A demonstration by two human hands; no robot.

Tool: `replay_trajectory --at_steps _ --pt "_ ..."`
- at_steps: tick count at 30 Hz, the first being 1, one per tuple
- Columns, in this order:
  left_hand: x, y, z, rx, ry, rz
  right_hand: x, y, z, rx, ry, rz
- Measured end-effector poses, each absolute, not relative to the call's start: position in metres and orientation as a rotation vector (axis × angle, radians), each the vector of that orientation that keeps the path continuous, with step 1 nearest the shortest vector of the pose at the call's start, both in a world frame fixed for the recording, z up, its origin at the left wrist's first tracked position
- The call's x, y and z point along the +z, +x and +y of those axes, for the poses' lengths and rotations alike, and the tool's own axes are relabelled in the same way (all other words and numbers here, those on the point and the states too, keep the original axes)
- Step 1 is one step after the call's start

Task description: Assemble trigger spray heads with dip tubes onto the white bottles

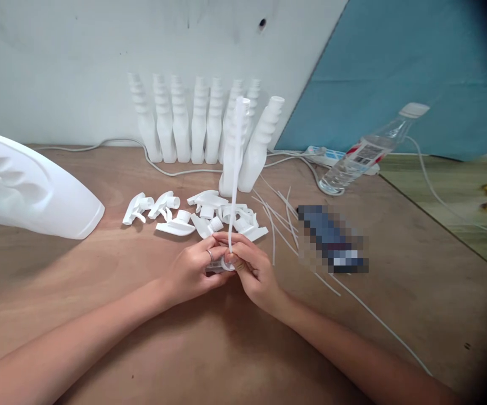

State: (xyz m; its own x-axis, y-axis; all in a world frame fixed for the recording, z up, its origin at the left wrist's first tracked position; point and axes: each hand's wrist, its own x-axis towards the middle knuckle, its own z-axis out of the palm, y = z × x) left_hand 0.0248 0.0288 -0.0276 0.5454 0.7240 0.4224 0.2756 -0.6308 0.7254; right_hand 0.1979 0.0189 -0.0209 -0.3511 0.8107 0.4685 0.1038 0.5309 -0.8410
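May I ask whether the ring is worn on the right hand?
No, the ring is on a finger of the left hand.

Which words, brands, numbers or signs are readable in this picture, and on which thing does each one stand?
No text is readable.
Label on the clear bottle: print too small and blurred.
Blue-and-white strip behind it: too small to read.
Dark object: pixelated, unreadable.
White spray heads, white bottles: no print visible.

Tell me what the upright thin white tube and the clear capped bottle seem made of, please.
The upright thin white tube: probably smooth, flexible plastic, as it bows gently. The clear capped bottle: likely glossy plastic; its transparent wall catches highlights.
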Motion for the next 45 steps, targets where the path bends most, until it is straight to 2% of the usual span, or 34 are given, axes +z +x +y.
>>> replay_trajectory --at_steps 9,19,26,32,39,45 --pt "-0.030 0.022 0.028 0.960 2.126 0.790 -0.016 0.202 0.018 0.947 -0.768 -1.723" --pt "-0.028 0.023 0.028 0.898 2.170 0.869 -0.008 0.204 0.019 0.712 -0.680 -1.804" --pt "-0.030 0.024 0.027 0.980 2.134 0.829 -0.022 0.201 0.018 0.739 -0.718 -1.736" --pt "-0.037 0.024 0.028 1.010 2.188 0.877 -0.019 0.188 0.014 1.004 -0.664 -1.614" --pt "-0.036 0.023 0.029 0.958 2.203 0.867 -0.021 0.181 0.011 1.067 -0.742 -1.474" --pt "-0.035 0.023 0.029 0.909 2.146 0.877 -0.019 0.178 0.007 1.032 -0.752 -1.563"
